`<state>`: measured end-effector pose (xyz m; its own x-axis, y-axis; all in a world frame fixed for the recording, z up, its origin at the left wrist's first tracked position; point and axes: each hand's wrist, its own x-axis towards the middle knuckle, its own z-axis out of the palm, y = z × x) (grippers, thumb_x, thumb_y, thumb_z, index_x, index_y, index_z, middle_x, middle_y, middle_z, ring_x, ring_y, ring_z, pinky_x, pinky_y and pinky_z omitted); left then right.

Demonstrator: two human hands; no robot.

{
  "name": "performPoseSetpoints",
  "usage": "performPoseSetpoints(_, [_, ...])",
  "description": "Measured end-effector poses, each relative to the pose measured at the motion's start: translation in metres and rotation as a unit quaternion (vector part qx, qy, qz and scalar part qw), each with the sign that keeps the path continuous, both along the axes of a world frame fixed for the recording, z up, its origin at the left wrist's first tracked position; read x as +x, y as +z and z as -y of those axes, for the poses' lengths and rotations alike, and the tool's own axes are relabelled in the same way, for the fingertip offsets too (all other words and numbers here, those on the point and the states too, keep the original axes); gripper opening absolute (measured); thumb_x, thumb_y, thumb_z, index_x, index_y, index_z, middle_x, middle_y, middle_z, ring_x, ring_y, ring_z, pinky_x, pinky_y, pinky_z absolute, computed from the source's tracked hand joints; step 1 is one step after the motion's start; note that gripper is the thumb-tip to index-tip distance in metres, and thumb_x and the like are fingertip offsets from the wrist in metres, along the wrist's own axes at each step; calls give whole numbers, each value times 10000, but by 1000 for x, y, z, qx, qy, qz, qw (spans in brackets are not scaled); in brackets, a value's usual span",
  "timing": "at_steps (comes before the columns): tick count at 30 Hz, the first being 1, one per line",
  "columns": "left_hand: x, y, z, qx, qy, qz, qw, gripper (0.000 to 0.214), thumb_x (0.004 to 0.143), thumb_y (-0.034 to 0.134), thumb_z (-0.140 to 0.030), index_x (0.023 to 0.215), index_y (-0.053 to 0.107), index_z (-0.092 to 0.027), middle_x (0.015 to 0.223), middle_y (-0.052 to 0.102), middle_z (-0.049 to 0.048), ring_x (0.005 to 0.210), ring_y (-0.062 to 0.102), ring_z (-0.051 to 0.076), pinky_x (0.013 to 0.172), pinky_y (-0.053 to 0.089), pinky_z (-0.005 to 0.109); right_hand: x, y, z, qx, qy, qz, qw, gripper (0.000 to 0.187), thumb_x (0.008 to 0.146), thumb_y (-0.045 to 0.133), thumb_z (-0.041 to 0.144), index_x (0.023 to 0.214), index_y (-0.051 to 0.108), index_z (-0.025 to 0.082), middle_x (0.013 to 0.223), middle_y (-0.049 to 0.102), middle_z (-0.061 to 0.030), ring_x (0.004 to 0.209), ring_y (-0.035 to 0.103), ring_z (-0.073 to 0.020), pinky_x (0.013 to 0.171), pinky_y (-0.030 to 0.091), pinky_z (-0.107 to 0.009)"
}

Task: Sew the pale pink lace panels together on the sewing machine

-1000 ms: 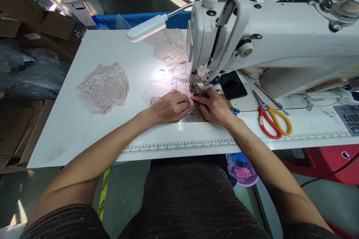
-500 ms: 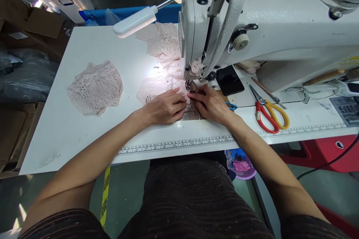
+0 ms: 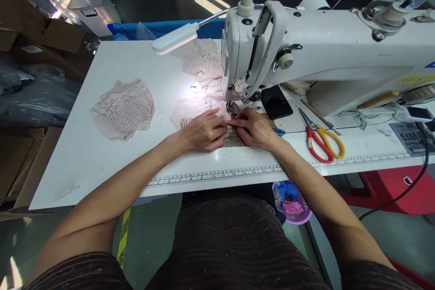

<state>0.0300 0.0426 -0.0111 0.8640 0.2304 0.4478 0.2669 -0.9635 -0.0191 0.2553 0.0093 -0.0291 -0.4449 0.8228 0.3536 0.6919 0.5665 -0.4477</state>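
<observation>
A white sewing machine [image 3: 306, 50] stands on a white table [image 3: 84, 158]. Pale pink lace fabric [image 3: 193, 111] runs under its presser foot [image 3: 233, 108] and back behind the needle. My left hand [image 3: 202, 132] lies on the lace just left of the foot, fingers curled and pressing the fabric down. My right hand [image 3: 256, 129] sits just right of the foot, thumb and forefinger pinched on the lace edge. The fingertips of both hands almost meet in front of the needle.
A second pile of lace [image 3: 124, 108] lies at the table's left. Red and yellow scissors [image 3: 321, 140], a black phone [image 3: 276, 102] and small blue snips [image 3: 279, 131] lie right of my hands. A gooseneck lamp [image 3: 175, 38] lights the work. A purple basket [image 3: 292, 203] hangs below.
Both hands have stayed on the lace at the presser foot, with only small finger shifts. The view has swayed slightly as my head moved.
</observation>
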Motion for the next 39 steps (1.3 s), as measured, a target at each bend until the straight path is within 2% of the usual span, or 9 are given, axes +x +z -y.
performPoseSetpoints(8, [2,3,7,-10,31,-8,999,182,906,522,-203,882,701,-174,932,699,50,834,667,167,1109,423,510,-1,3,1,12,9,39,999,329,912,525,191,1155,740,243,1059,599,-118,999,556,-253,876,512,-429])
performPoseSetpoints(14, [0,4,6,9,45,-27,999,210,928,515,-244,905,710,-168,925,704,72,798,644,193,930,500,457,-4,6,3,-2,-9,53,999,363,919,489,180,1194,719,237,1052,599,-125,1003,551,-271,856,497,-434])
performPoseSetpoints(23, [0,2,6,2,68,-35,997,238,965,501,-264,1026,692,-135,1019,687,103,844,659,216,1031,445,550,-12,10,-2,-4,-35,106,994,383,912,452,179,1195,709,211,942,611,-139,958,557,-295,803,489,-426])
performPoseSetpoints(28, [0,3,5,12,98,-51,994,295,990,461,-297,1094,671,-117,1017,681,106,846,654,224,1010,455,544,-17,13,-5,-12,-66,141,988,405,912,441,186,1236,683,195,966,631,-164,883,585,-301,726,494,-423])
performPoseSetpoints(31, [1,3,4,6,107,-56,993,321,998,456,-323,1121,661,-109,1037,680,108,855,653,232,988,464,533,-14,15,-6,-19,-54,145,988,413,911,438,188,1248,677,195,1010,638,-167,872,599,-289,709,502,-409])
performPoseSetpoints(35, [0,1,1,-9,111,-70,991,334,1005,441,-333,1121,654,-104,1141,663,128,911,650,244,985,465,524,-6,16,-5,-24,-14,119,993,403,909,444,176,1222,696,205,1042,639,-155,897,615,-269,766,520,-403])
performPoseSetpoints(39, [-1,-1,-4,-29,108,-80,991,353,1007,430,-340,1156,636,-95,1190,643,148,961,644,258,992,456,529,-5,15,-6,-19,-20,128,991,414,901,467,184,1256,679,168,1028,641,-168,882,625,-278,735,529,-405])
